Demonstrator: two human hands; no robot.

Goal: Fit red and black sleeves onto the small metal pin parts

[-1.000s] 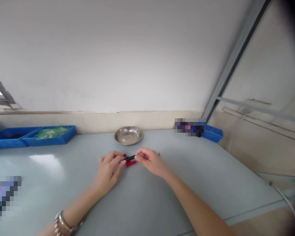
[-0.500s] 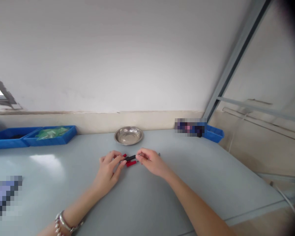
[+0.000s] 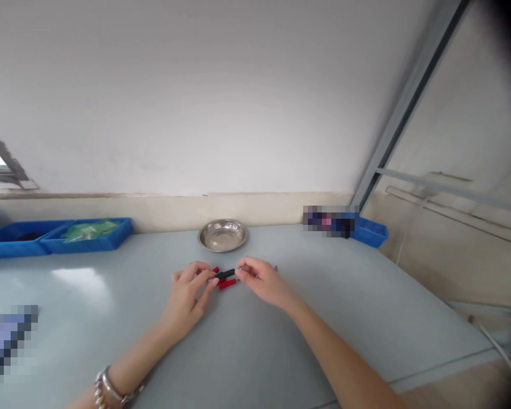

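A slim black pen (image 3: 227, 274) is held between both hands just above the table, lying roughly sideways. My left hand (image 3: 192, 285) pinches its left end between thumb and fingers. At its right end, the fingertips of my right hand (image 3: 259, 277) close around the metallic part, which they mostly cover. Below and behind it lie red pen-like pieces; the nearer red piece (image 3: 228, 283) has a metal end pointing under my right hand. A small metallic tip (image 3: 276, 267) shows beyond my right hand, its body hidden.
A round steel dish (image 3: 222, 236) stands behind my hands near the wall. Two blue trays sit at the left; one blue tray (image 3: 87, 234) holds green plastic packaging. Another blue bin (image 3: 370, 232) is at the back right beside a blurred item. A pixelated flat object (image 3: 4, 341) lies front left.
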